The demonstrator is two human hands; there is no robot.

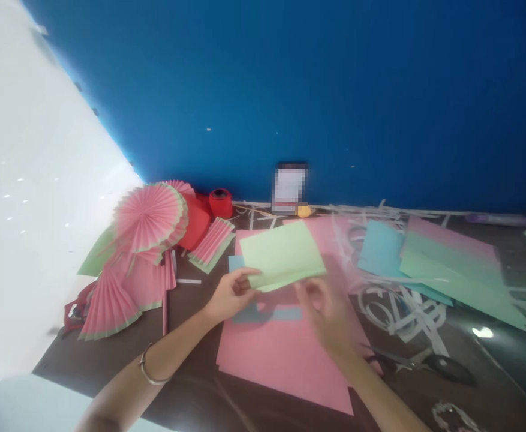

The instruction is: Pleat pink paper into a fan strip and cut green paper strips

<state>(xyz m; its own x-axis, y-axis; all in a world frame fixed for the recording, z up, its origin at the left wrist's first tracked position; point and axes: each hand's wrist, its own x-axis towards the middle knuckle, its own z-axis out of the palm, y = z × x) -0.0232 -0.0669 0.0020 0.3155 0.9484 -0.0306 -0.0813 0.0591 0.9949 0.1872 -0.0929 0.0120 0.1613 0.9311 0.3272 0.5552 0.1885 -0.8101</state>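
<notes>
A light green sheet of paper (282, 252) is held up at a slant, with a narrow fold along its near edge. My left hand (236, 294) pinches its lower left corner between thumb and fingers. At the near right edge, my right hand (323, 306) is closed on the fold, slightly blurred. Beneath the sheet lie large pink paper sheets (285, 366) and a piece of blue paper (240, 313), partly hidden by the green sheet and my left hand.
Pleated pink-and-green paper fans (148, 219) crowd the left, beside a red tape roll (221, 204). To the right lie green paper (460, 273), blue paper (379, 246), tangled white strips (406, 312) and black-handled scissors (447, 367). A blue wall (334, 90) rises behind the table.
</notes>
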